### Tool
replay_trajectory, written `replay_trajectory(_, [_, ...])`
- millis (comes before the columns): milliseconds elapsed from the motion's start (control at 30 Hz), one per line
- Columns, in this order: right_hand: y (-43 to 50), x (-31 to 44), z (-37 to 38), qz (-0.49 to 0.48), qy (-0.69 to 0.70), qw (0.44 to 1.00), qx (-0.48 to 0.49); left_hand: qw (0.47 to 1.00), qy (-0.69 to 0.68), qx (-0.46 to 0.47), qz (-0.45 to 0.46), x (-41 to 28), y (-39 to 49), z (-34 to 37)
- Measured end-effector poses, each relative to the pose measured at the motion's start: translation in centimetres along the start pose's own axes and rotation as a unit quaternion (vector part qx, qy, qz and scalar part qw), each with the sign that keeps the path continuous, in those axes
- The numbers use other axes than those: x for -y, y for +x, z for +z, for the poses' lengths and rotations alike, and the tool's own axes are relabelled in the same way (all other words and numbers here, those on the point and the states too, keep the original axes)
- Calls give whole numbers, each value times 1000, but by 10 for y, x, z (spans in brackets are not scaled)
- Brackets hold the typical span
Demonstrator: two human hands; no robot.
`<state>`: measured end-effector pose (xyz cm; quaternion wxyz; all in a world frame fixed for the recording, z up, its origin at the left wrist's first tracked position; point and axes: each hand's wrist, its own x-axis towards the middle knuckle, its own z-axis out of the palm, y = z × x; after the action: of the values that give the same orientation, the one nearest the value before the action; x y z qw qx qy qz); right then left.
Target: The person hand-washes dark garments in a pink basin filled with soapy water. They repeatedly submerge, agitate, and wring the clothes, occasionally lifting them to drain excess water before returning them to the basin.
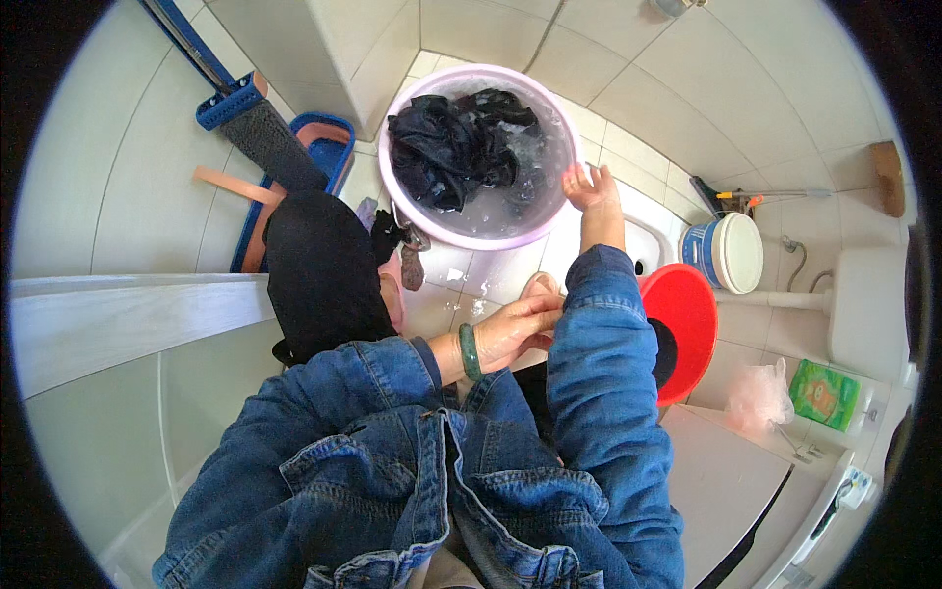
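A pink plastic basin (489, 243) stands on the tiled floor, with cloudy, sudsy water and a soaked black garment (456, 147) inside. My right hand (593, 190) is raised beside the basin's right rim, palm showing and wet, fingers slightly curled and holding nothing. Across my body, my left hand (515, 331) wears a green bangle (469, 352) and meets the denim sleeve (600, 316) of my right arm. Its fingertips lie against the sleeve's inner side; whether they pinch the cloth is hidden.
A red plastic basin (692, 331) and a lidded white bucket (725, 252) stand to the right, near a squat toilet (647, 239). On the left, a flat mop (268, 140) leans by a blue mop bucket (342, 129). Socks (412, 269) lie near my knee. Water wets the floor.
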<state>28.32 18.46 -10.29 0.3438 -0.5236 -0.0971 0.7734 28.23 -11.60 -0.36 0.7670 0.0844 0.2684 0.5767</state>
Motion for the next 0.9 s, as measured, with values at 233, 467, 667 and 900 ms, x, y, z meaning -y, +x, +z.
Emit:
replay_trajectory(233, [11,-23,-25,54,232,964,-115,998,-35,40,45,39,5,-18])
replay_trajectory(467, [18,-59,-33,54,128,985,-99,989,101,-88,57,30,21,-45])
replay_trajectory(667, [38,-84,-38,-192,-480,856,-28,967,251,-38,30,6,8,-33])
replay_trajectory(900, [40,-76,-44,-244,-656,714,15,939,335,-64,-36,-88,23,-79])
